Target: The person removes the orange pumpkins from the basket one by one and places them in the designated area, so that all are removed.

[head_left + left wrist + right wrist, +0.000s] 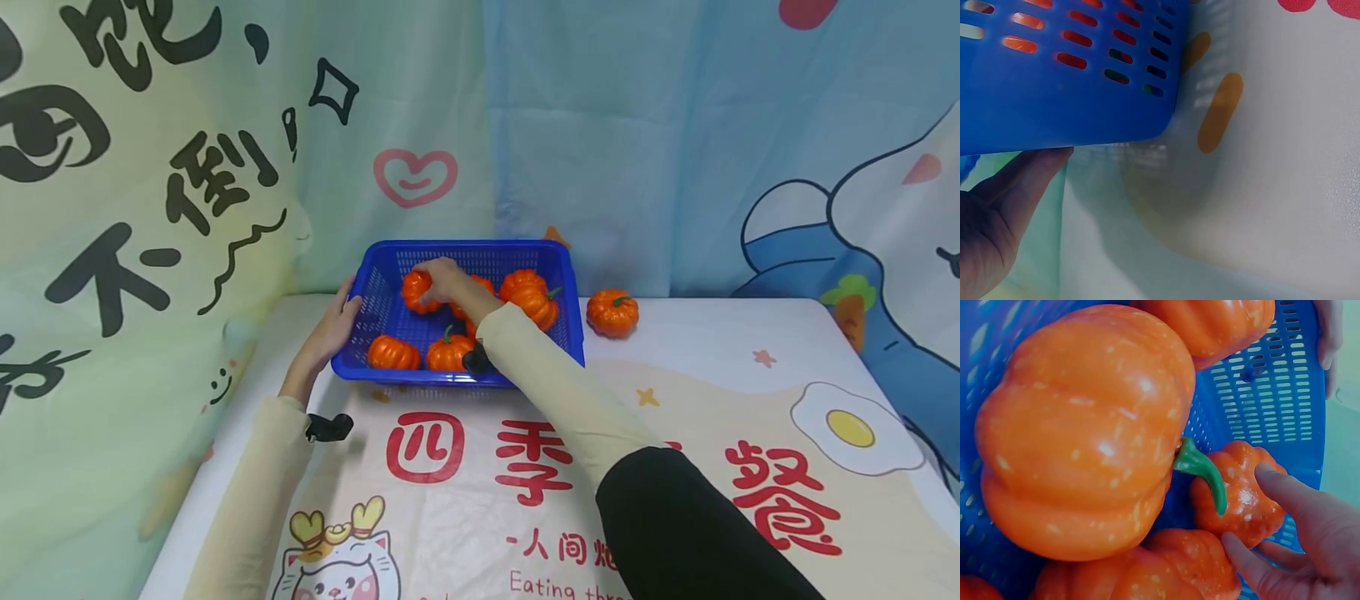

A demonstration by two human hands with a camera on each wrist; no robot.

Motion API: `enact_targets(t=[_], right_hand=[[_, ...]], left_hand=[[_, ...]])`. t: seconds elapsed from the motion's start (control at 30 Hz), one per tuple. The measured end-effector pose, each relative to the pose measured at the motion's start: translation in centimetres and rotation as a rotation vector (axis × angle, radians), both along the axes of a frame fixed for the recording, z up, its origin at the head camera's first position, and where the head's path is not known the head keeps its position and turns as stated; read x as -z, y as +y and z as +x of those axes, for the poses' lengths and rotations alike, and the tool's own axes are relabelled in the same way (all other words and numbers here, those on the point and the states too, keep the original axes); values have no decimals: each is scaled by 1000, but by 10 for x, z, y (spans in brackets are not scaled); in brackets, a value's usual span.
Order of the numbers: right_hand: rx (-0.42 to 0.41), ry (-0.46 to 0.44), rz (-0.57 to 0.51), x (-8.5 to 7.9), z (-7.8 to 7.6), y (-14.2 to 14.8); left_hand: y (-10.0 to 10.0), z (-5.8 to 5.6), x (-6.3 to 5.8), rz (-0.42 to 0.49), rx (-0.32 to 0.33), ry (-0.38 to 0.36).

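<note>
Pumpkin (416,293) in right hand's (446,282) pinch, left hand (335,327) straight-fingered against basket (420,378); "四季" (534,457) and "Eating" (542,581) on tablecloth (457,533)

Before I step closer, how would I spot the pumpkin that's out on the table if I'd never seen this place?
Find the blue basket on the table. Just past its right side, near the table's back edge, sits an orange pumpkin with a green stem. It stands alone on the tabletop, while the other pumpkins are inside the basket.
</note>
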State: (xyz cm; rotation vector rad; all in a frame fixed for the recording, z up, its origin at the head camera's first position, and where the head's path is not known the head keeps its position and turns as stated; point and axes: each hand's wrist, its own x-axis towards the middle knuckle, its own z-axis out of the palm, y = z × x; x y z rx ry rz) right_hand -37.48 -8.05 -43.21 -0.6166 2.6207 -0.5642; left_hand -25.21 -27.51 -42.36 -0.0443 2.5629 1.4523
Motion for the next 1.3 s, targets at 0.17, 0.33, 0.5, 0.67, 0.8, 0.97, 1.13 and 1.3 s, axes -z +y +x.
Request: enact_targets(t=[0.17, 0.33, 0.5, 0.67, 0.8, 0.97, 1.13, 1.3], right_hand=[[13, -8, 8, 10, -11, -7], [88, -1, 5, -12, 15, -9], [155, 1, -23, -22, 31, -11], [199, 9, 2, -23, 35, -15], [232, 8, 33, -21, 39, -17], [252, -3, 23, -18, 41, -13], [182, 10, -6, -26, 42, -7], [2, 78, -66, -55, 63, 8]], left_hand=[[6, 10, -15, 8, 3, -7], [9, 14, -19, 7, 4, -9], [7, 14, -22, 0, -5, -11], [7, 13, -21, -6, -4, 10], [8, 12, -17, 14, 6, 23], [12, 12, -12, 52, 14, 30], [10, 10, -10, 31, 26, 34], [3, 6, -10, 13, 18, 24]])
